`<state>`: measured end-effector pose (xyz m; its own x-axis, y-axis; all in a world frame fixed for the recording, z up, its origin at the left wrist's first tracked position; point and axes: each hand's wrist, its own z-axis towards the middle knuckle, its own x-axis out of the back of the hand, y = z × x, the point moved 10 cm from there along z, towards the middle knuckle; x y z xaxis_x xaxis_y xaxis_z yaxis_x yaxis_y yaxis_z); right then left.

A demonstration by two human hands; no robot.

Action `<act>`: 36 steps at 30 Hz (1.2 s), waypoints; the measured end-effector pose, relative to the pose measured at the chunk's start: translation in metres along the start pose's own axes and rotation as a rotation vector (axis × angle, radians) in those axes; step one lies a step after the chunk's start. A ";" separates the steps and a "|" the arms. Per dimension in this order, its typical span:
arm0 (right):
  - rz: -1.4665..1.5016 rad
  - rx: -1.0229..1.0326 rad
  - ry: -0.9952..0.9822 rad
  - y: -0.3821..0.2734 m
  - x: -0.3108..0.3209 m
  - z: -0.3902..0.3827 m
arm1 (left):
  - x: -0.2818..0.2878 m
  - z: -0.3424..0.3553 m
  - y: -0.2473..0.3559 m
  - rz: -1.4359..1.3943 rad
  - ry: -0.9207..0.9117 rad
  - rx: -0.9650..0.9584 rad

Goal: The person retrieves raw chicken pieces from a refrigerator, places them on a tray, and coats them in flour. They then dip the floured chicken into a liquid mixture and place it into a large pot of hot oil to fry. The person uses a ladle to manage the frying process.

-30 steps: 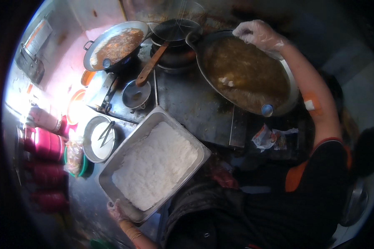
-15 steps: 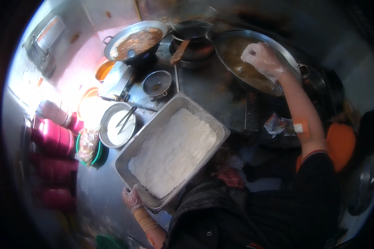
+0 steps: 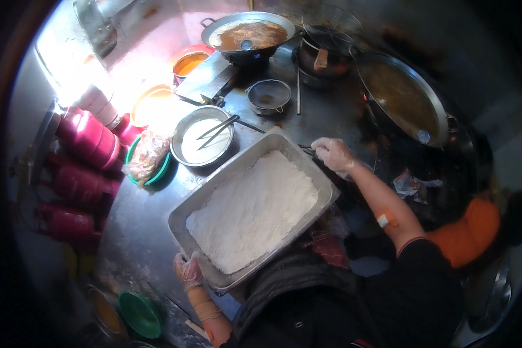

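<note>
A deep rectangular metal tray (image 3: 177,223) holds a layer of white powder (image 3: 252,214), which looks like flour. At the tray's near left corner, my left hand (image 3: 188,271), in a clear plastic glove, grips the rim. My right hand (image 3: 334,155), gloved the same way, is beside the tray's far right edge. Its fingers are closed at a dark metal fitting (image 3: 309,151), whose exact kind is unclear. Just past the tray's far left side stands a metal bowl (image 3: 176,142) of white liquid, with dark tongs (image 3: 220,126) resting in it.
A large wok (image 3: 400,95) of brownish oil stands at the right, another wok (image 3: 252,35) at the back. Between them are a wooden-handled strainer (image 3: 321,60) and a small sieve (image 3: 268,94). Pink gas cylinders (image 3: 90,136), a green basin (image 3: 140,315) and a bagged green bowl (image 3: 165,171) are left.
My right hand has come down from above the right wok to the dark fitting by the tray. The left hand stays at the tray's corner. The view has shifted.
</note>
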<state>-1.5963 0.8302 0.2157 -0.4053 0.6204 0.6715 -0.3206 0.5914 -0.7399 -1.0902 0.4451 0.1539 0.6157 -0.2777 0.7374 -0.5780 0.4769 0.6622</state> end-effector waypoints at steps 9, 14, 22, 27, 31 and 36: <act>-0.154 -0.330 0.153 0.080 -0.006 0.203 | 0.049 -0.051 -0.147 -0.165 0.085 0.366; 0.934 -0.481 0.247 0.126 -0.079 0.291 | 0.060 -0.080 -0.160 -0.478 0.186 0.328; 0.975 -0.551 0.292 0.120 -0.053 0.293 | 0.010 -0.070 -0.112 -0.330 0.106 0.545; 0.938 -0.437 0.189 0.099 -0.032 0.244 | -0.013 -0.046 -0.086 -0.318 0.040 0.512; 0.213 -0.142 0.165 0.062 -0.012 0.149 | -0.019 -0.034 -0.083 -0.325 0.000 0.482; 0.423 -0.139 0.278 0.064 -0.003 -0.016 | -0.015 -0.029 -0.091 -0.346 -0.025 0.441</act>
<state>-1.6015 0.8747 0.1671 -0.2263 0.9218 0.3146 -0.0540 0.3106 -0.9490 -1.0314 0.4296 0.0786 0.7997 -0.3779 0.4665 -0.5169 -0.0382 0.8552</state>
